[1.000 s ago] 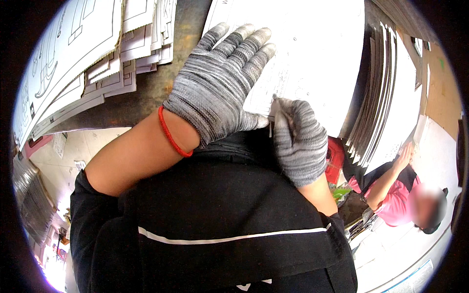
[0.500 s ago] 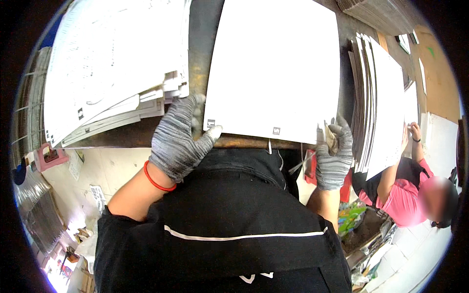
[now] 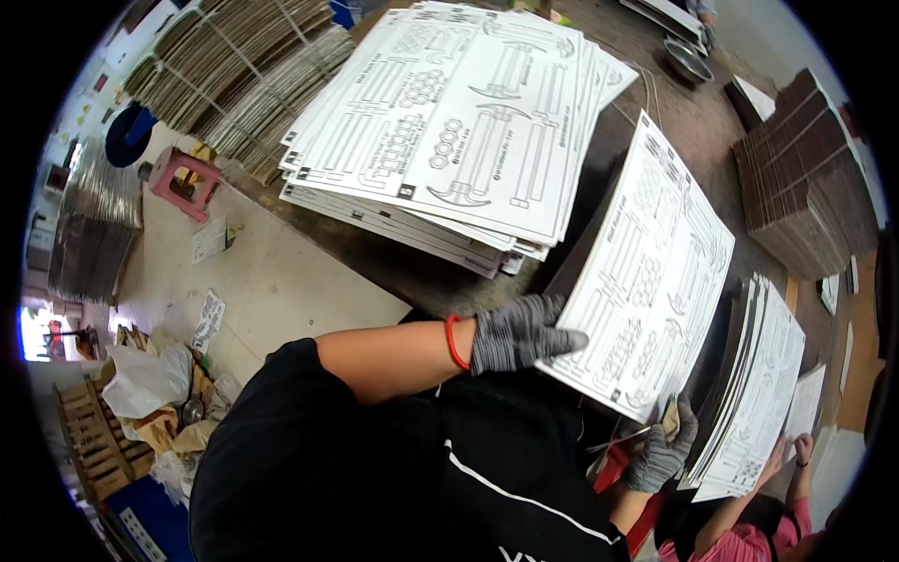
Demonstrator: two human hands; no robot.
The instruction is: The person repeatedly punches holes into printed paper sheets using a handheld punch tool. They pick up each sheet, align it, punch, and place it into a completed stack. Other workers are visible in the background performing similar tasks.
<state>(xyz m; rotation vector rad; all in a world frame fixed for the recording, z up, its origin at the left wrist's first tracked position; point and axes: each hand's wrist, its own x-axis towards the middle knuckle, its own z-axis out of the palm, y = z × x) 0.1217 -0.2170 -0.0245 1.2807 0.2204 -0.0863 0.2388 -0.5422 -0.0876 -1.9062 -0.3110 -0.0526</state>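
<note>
A white board printed with black line drawings of tools [image 3: 646,281] slants in front of me, its near edge by my body. My left hand [image 3: 524,337], in a grey striped knit glove, is closed on its near left corner, thumb on top. My right hand [image 3: 660,450], gloved alike, is beside the near right corner, its fingers closed round a small tan piece [image 3: 670,419] whose kind I cannot make out. To the left, a stack of similar printed boards [image 3: 468,122] lies on the dark table [image 3: 449,290], some askew.
More printed boards [image 3: 754,384] lean in a fanned stack on the right, near a person in a pink top [image 3: 749,539]. Bundled brown cardboard stands at the far left [image 3: 234,66] and right [image 3: 796,169]. A metal bowl [image 3: 688,61] sits at the back. A pink stool [image 3: 183,183] stands on the floor.
My view has swung to the left, so the stacks and board appear turned. The left hand remains at the board's near left corner; the right stays near the other corner with the tan piece.
</note>
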